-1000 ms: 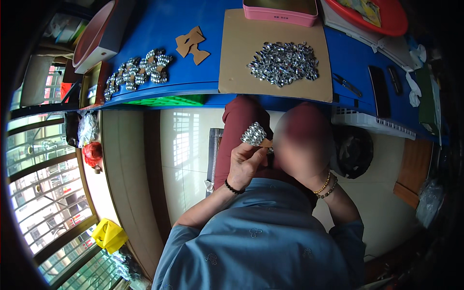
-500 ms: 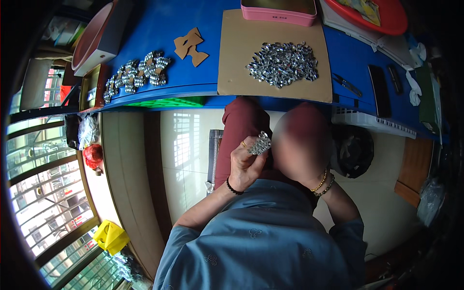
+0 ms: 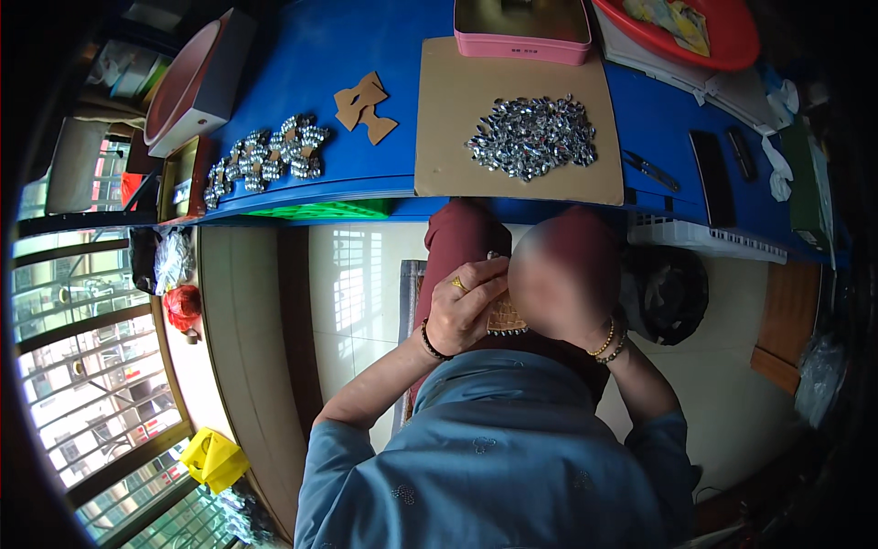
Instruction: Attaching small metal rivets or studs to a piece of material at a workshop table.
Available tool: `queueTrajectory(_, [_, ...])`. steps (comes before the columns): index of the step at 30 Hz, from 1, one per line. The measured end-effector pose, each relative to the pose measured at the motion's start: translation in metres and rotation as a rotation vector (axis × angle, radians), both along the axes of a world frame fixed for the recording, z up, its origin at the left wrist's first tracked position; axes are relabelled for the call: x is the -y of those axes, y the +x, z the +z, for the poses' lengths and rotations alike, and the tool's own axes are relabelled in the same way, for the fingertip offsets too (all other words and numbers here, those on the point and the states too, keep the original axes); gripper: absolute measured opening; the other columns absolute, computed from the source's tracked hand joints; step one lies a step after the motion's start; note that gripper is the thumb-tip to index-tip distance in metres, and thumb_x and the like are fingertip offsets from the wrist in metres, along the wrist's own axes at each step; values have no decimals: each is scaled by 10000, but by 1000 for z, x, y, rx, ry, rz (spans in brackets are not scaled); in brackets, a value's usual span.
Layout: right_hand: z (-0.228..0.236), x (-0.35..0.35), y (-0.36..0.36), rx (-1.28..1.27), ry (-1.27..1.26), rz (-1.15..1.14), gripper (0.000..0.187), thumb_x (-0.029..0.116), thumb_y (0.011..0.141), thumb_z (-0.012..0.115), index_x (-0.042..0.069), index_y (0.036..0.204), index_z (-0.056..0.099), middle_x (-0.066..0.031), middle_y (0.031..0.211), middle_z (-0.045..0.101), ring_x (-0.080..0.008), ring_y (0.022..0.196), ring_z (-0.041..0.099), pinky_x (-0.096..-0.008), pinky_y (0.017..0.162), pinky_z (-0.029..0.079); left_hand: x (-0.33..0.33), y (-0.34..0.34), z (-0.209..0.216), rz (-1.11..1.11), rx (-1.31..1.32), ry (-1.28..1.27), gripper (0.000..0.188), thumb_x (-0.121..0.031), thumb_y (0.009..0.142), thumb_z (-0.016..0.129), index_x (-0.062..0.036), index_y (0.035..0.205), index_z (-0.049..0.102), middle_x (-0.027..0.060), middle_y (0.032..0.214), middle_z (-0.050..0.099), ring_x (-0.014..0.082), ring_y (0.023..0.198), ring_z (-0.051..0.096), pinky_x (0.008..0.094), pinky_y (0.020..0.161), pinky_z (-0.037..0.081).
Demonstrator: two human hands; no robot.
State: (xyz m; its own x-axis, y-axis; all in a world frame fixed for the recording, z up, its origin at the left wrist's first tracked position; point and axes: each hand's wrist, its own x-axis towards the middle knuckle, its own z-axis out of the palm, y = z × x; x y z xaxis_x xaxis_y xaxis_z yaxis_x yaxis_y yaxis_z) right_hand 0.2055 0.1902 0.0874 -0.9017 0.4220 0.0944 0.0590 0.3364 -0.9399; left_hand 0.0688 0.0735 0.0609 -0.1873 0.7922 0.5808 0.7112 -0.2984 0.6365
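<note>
Above my lap, my left hand [image 3: 465,306] is closed on a small brown cardboard piece [image 3: 506,317] with shiny silver gems along its lower edge and thin lines across its face. My right hand [image 3: 572,302] is close beside it, over the right knee. A round blur covers that hand's fingers, so what they hold or touch is hidden. On a cardboard sheet [image 3: 444,137] on the blue table lies a heap of silver gems [image 3: 532,137]. Several gem-wound cards [image 3: 297,146] lie farther left, near plain bow-shaped brown cards [image 3: 364,105].
A pink tin [image 3: 521,46] stands at the sheet's far end. To the right are tweezers [image 3: 651,170], a dark phone [image 3: 712,178] and a red basin [image 3: 732,37]. A pink-lined box [image 3: 197,91] stands at the table's left. A black bag [image 3: 666,291] sits on the floor.
My left hand has turned over: the piece showed its gem-covered side before and now shows its brown lined side. It has moved slightly down, closer to my right hand.
</note>
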Motion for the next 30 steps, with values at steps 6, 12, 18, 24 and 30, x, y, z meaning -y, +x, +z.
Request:
queueTrajectory(6, [25, 3, -12, -294, 484, -231, 40, 20, 850, 494, -10, 875, 485, -134, 772, 569, -128, 609, 565, -252, 529, 442, 1, -6, 7, 6, -144, -10, 341, -25, 581, 645, -10, 917, 592, 116, 971, 597, 218, 705, 572, 307, 563, 425])
queueTrajectory(12, [60, 10, 3, -381, -314, -224, 79, 67, 885, 439, -11, 896, 435, -127, 747, 569, -124, 502, 520, -244, 504, 440, -4, -18, 27, -8, -163, 16, 369, -54, 577, 662, -26, 936, 580, 89, 987, 604, 191, 668, 556, 286, 548, 381])
queueTrajectory(18, [81, -15, 33, -522, -280, -280, 103, 117, 901, 424, 14, 892, 429, -43, 623, 469, -72, 429, 395, -193, 452, 343, 1, -26, 31, 28, -188, -23, 263, -8, 596, 678, -28, 837, 574, 124, 916, 627, 220, 735, 590, 278, 627, 441])
queueTrajectory(24, [64, -42, 54, -441, -243, -493, 118, 135, 912, 415, 30, 882, 459, -6, 611, 430, -41, 445, 333, -173, 447, 291, 13, -21, 18, 15, 663, -459, 121, -67, 767, 602, 7, 863, 592, 74, 853, 629, 173, 662, 585, 264, 563, 455])
queueTrajectory(30, [11, -63, 74, -263, -524, -702, 113, 159, 906, 452, 58, 883, 498, 26, 607, 418, -35, 462, 339, -172, 449, 293, 24, -11, 1, -92, 1428, -720, 142, -146, 869, 525, -24, 869, 599, 25, 817, 610, 109, 589, 558, 222, 534, 450])
